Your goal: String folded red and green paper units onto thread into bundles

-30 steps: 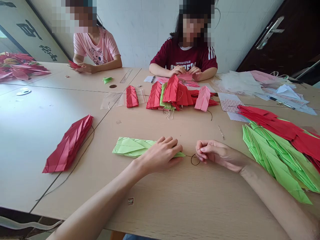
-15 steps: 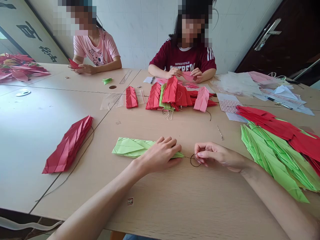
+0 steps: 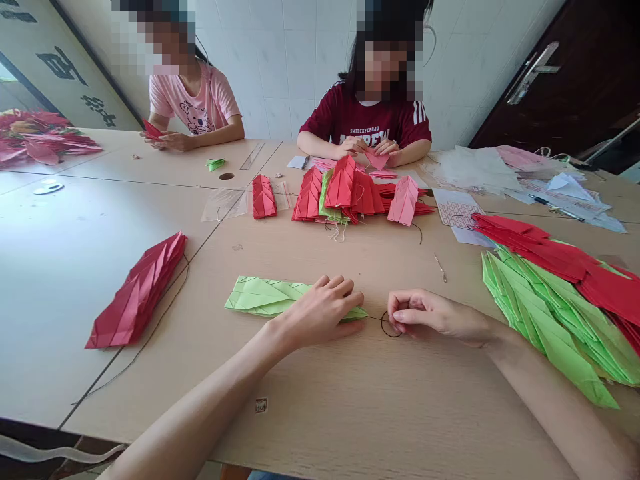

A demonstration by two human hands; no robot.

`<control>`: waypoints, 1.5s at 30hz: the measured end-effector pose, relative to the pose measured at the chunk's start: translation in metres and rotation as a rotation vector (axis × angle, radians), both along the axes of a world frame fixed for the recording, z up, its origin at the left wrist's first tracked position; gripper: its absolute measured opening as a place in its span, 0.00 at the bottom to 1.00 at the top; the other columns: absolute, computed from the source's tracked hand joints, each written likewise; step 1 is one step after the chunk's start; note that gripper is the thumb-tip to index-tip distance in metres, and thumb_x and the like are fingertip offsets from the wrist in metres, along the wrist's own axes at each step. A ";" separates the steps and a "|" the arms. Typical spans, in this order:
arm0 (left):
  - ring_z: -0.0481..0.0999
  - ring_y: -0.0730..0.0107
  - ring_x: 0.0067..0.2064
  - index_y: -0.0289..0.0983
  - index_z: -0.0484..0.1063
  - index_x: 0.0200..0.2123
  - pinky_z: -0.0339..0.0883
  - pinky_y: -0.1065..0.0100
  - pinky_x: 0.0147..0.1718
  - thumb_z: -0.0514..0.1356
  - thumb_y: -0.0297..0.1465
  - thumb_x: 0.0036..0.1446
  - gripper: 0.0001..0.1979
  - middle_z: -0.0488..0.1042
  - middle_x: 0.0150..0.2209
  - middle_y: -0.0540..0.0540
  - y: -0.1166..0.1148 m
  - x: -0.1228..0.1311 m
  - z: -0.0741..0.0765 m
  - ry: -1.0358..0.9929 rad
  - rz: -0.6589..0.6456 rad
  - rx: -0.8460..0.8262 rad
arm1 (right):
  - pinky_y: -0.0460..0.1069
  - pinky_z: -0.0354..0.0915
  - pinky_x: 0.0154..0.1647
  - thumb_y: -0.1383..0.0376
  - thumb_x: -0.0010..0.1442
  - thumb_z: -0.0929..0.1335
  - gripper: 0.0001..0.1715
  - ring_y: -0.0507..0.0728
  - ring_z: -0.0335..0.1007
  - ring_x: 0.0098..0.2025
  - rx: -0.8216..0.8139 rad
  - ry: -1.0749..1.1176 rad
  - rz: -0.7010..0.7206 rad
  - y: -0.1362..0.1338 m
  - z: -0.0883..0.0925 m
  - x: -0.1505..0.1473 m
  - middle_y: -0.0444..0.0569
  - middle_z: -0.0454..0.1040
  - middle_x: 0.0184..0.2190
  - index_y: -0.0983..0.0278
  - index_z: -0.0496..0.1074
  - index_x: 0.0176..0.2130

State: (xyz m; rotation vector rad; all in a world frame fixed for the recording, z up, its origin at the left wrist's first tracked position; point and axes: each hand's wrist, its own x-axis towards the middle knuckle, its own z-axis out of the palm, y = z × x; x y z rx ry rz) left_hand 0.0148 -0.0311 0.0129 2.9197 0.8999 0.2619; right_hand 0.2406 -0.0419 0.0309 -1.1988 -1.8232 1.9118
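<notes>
Left hand spread, palm down on folded green origami paper; right hand low over the desk, thumb and fingers pinching a dark thread loop.

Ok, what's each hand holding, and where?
Right hand: fingers pinch the dark thread at its loop. Left hand: rests on the folded green paper, near its end.

A pleated red origami bundle is laid left of the grip, stacked green and red folded paper right of it; a pink-shirted worker and a maroon-shirted worker are seated beyond.
</notes>
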 end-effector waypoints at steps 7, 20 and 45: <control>0.65 0.66 0.38 0.36 0.66 0.37 0.58 0.67 0.37 0.51 0.39 0.60 0.12 0.66 0.34 0.46 -0.001 0.000 0.002 0.006 0.003 -0.002 | 0.47 0.55 0.31 0.59 0.59 0.64 0.11 0.50 0.56 0.28 0.050 -0.027 0.045 0.001 0.004 0.002 0.42 0.65 0.27 0.63 0.63 0.30; 0.65 0.66 0.36 0.37 0.66 0.37 0.58 0.67 0.36 0.50 0.39 0.60 0.12 0.65 0.34 0.46 0.000 -0.001 0.002 -0.007 -0.008 -0.012 | 0.48 0.55 0.36 0.56 0.60 0.63 0.13 0.51 0.58 0.32 0.046 -0.051 0.118 0.001 0.005 0.011 0.43 0.66 0.29 0.63 0.64 0.32; 0.65 0.66 0.37 0.37 0.65 0.35 0.58 0.68 0.36 0.51 0.38 0.59 0.10 0.66 0.33 0.46 -0.001 -0.002 0.003 0.002 -0.007 -0.021 | 0.48 0.56 0.36 0.55 0.59 0.62 0.15 0.52 0.57 0.32 0.100 -0.150 0.176 0.001 0.016 0.013 0.45 0.64 0.29 0.64 0.64 0.32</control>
